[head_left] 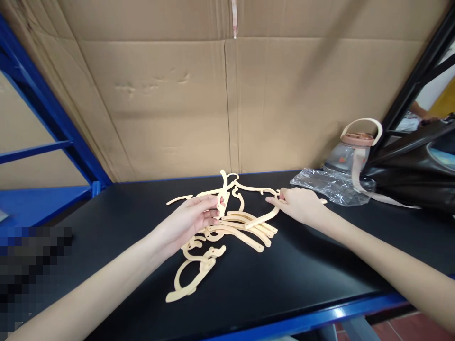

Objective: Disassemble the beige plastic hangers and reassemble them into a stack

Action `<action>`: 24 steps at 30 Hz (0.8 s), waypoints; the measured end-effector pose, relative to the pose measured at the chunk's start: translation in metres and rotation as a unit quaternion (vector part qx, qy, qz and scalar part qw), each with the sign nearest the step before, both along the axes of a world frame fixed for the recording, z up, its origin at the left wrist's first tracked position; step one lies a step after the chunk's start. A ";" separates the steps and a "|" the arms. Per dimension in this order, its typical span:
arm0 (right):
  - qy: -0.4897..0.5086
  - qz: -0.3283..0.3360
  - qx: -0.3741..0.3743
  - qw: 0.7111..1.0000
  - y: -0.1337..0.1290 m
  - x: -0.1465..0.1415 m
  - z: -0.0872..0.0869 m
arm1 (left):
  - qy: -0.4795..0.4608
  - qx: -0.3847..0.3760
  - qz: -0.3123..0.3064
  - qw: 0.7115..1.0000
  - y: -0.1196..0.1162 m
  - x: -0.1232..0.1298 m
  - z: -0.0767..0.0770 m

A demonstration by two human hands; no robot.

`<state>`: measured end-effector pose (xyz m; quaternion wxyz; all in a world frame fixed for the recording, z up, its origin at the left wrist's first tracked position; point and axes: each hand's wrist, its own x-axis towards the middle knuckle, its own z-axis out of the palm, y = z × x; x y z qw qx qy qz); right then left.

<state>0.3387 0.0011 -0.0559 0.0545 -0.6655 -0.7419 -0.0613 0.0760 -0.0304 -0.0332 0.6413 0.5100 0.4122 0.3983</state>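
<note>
My left hand [199,215] pinches a cream plastic hanger piece [223,182] above the middle of the black table. To the right, my right hand [296,203] has its fingers closed on a curved cream arm [265,219], whose far end reaches over the pile. Several loose curved arms [249,229] lie fanned out between the hands. Behind them lies an opened-out hanger [249,188] with its hook toward the cardboard. Nearer me, a folded hanger [195,279] rests on the table, with more pieces partly hidden by my left hand.
Clear plastic wrap [334,187] and a bottle with a pink lid [357,139] stand at the back right, beside a black bag [408,166]. Cardboard [159,104] walls off the back. A blue frame [67,118] rises at left. A person's arm [423,112] shows far right.
</note>
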 end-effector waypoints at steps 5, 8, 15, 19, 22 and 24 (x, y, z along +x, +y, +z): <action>-0.057 0.111 0.178 0.976 -0.011 -0.006 0.000 | 0.002 0.011 0.004 1.000 -0.005 0.003 0.001; -0.014 0.315 0.163 0.935 -0.019 -0.010 0.002 | 0.027 0.038 0.028 0.999 -0.008 0.006 0.002; 0.008 0.438 0.089 0.895 -0.023 -0.015 -0.001 | 0.066 0.055 0.021 0.996 -0.010 0.008 0.001; 0.008 0.441 0.072 0.894 -0.019 -0.016 -0.005 | 0.080 0.065 0.001 0.995 -0.011 0.009 -0.001; 0.010 0.436 0.092 0.895 -0.019 -0.018 -0.005 | 0.081 0.065 -0.012 0.995 -0.012 0.012 -0.003; 0.022 0.430 0.119 0.895 -0.020 -0.020 -0.004 | 0.089 0.058 -0.020 0.994 -0.013 0.015 -0.005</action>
